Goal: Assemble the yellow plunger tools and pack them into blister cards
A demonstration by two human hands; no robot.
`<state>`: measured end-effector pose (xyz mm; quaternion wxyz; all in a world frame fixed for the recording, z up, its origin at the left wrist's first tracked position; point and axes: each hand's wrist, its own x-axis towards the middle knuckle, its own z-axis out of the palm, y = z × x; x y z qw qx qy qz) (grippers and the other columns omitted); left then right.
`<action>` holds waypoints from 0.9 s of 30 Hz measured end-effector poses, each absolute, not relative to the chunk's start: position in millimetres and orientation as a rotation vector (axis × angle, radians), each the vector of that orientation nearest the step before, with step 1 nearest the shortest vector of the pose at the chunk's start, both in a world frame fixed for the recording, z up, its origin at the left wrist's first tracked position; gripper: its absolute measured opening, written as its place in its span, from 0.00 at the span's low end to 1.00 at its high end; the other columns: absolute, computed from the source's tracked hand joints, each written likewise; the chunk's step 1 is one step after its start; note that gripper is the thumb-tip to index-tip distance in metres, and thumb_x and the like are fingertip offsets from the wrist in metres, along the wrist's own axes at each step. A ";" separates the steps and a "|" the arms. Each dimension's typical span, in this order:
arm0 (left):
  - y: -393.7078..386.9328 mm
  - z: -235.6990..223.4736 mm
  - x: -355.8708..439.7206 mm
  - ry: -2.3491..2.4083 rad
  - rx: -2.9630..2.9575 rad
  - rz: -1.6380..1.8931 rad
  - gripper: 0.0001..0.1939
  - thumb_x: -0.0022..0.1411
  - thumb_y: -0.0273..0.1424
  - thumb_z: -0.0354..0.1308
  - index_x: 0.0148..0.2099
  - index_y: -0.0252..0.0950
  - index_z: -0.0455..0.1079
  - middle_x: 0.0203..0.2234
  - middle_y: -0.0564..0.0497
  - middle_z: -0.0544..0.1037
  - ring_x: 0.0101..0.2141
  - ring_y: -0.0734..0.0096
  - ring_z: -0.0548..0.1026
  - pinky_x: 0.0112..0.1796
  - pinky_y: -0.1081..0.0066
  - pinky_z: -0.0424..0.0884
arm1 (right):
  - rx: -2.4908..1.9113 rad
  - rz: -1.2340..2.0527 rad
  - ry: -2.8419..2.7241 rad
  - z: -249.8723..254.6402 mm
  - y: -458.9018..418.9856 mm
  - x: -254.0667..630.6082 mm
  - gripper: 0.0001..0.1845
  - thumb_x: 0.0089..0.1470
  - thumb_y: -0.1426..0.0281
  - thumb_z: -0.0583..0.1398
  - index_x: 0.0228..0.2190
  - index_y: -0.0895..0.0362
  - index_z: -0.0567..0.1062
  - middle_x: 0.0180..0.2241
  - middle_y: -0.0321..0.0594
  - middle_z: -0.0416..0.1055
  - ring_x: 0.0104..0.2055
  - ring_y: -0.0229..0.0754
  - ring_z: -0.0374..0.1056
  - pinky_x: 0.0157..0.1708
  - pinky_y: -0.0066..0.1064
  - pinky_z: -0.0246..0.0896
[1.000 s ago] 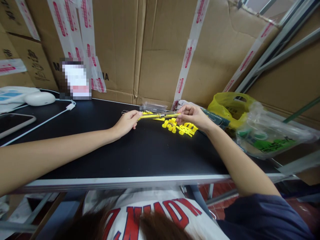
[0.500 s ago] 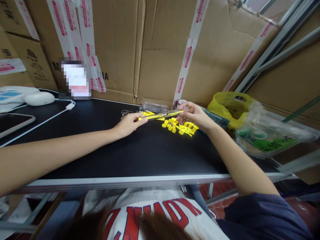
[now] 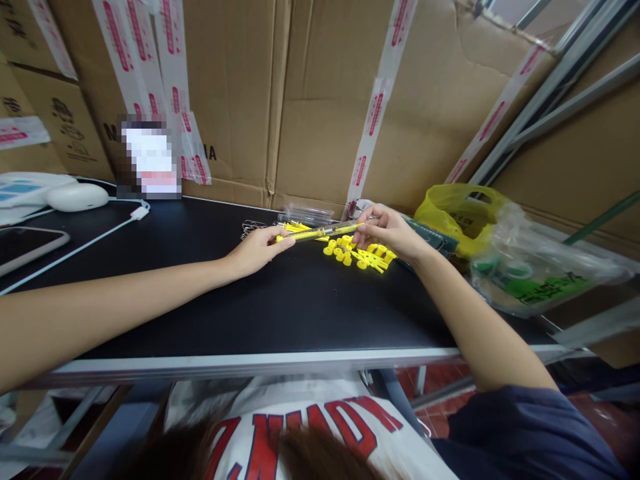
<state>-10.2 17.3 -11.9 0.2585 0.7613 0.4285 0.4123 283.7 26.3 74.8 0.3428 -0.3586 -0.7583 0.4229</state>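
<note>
Between my two hands a slim clear tube with yellow parts inside (image 3: 320,232) is held nearly level, its right end slightly higher. My left hand (image 3: 257,250) pinches the yellow left end between thumb and fingers. At the other end, my right hand (image 3: 387,232) has its fingers closed on the tube. Just below and behind it lie small yellow caps (image 3: 340,252) and short yellow sticks (image 3: 375,260). More long yellow pieces (image 3: 299,227), bent metal wire pieces (image 3: 251,227) and several clear tubes (image 3: 307,213) rest behind the hands.
The black tabletop (image 3: 280,310) has a pale front edge. A yellow plastic bag (image 3: 460,213) and a clear bag (image 3: 545,280) stand at right. At left are a phone (image 3: 30,247), a white rounded device (image 3: 77,197) and a cable (image 3: 90,243). Cardboard boxes (image 3: 320,100) wall the back.
</note>
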 end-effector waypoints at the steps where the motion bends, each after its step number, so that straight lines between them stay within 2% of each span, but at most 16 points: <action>1: 17.3 -12.1 -10.3 1.163 2.062 1.115 0.20 0.61 0.46 0.52 0.41 0.35 0.72 0.23 0.54 0.68 0.22 0.74 0.64 0.25 0.74 0.60 | -0.933 1.103 -1.972 74.9 26.3 283.6 0.20 0.47 0.59 0.68 0.33 0.57 0.66 0.27 0.40 0.78 0.24 0.36 0.74 0.27 0.27 0.70; 7: 18.2 -13.3 -10.5 1.132 2.082 1.126 0.20 0.61 0.47 0.51 0.40 0.34 0.72 0.24 0.54 0.68 0.22 0.75 0.63 0.25 0.74 0.60 | -0.969 1.068 -1.974 81.6 21.0 283.3 0.21 0.47 0.59 0.68 0.35 0.57 0.66 0.27 0.39 0.78 0.23 0.35 0.72 0.25 0.27 0.69; 11: 16.3 -11.1 -9.5 1.142 2.078 1.130 0.20 0.61 0.47 0.51 0.39 0.34 0.71 0.21 0.56 0.65 0.21 0.75 0.62 0.25 0.74 0.59 | -1.045 0.925 -1.942 86.5 22.8 288.2 0.21 0.52 0.52 0.62 0.37 0.54 0.64 0.27 0.38 0.77 0.23 0.36 0.71 0.24 0.28 0.67; 14: 14.4 -9.2 -9.1 1.143 2.077 1.136 0.20 0.61 0.47 0.52 0.38 0.34 0.71 0.20 0.57 0.64 0.21 0.75 0.62 0.25 0.74 0.59 | -1.221 0.573 -2.027 82.9 32.5 296.4 0.19 0.58 0.51 0.54 0.37 0.54 0.65 0.25 0.38 0.74 0.24 0.37 0.68 0.24 0.29 0.64; 17: 13.9 -8.8 -9.2 1.143 2.078 1.135 0.20 0.61 0.47 0.52 0.38 0.34 0.71 0.20 0.57 0.63 0.21 0.76 0.63 0.25 0.74 0.59 | -1.465 0.008 -2.314 73.6 45.5 306.1 0.15 0.54 0.58 0.59 0.36 0.57 0.71 0.28 0.41 0.74 0.28 0.41 0.68 0.29 0.32 0.62; 19: 14.5 -9.5 -9.5 1.146 2.076 1.133 0.20 0.61 0.47 0.52 0.38 0.35 0.71 0.20 0.58 0.62 0.21 0.76 0.62 0.25 0.75 0.59 | -1.536 -0.223 -2.493 66.7 53.2 311.6 0.14 0.51 0.60 0.62 0.36 0.58 0.75 0.33 0.44 0.74 0.33 0.45 0.69 0.35 0.35 0.62; 23: 16.8 -12.1 -10.4 1.130 2.077 1.136 0.20 0.61 0.47 0.52 0.39 0.35 0.71 0.19 0.58 0.62 0.21 0.76 0.62 0.25 0.75 0.59 | -1.576 -0.449 -2.595 57.8 61.8 316.6 0.15 0.50 0.62 0.62 0.37 0.59 0.78 0.39 0.48 0.74 0.42 0.49 0.68 0.42 0.37 0.61; 27: 17.8 -13.5 -10.9 1.122 2.054 1.133 0.20 0.61 0.48 0.52 0.40 0.34 0.70 0.19 0.58 0.61 0.20 0.76 0.62 0.24 0.75 0.59 | -1.628 -0.449 -2.632 56.2 63.2 316.0 0.12 0.49 0.67 0.61 0.35 0.59 0.79 0.34 0.45 0.75 0.38 0.48 0.69 0.39 0.36 0.61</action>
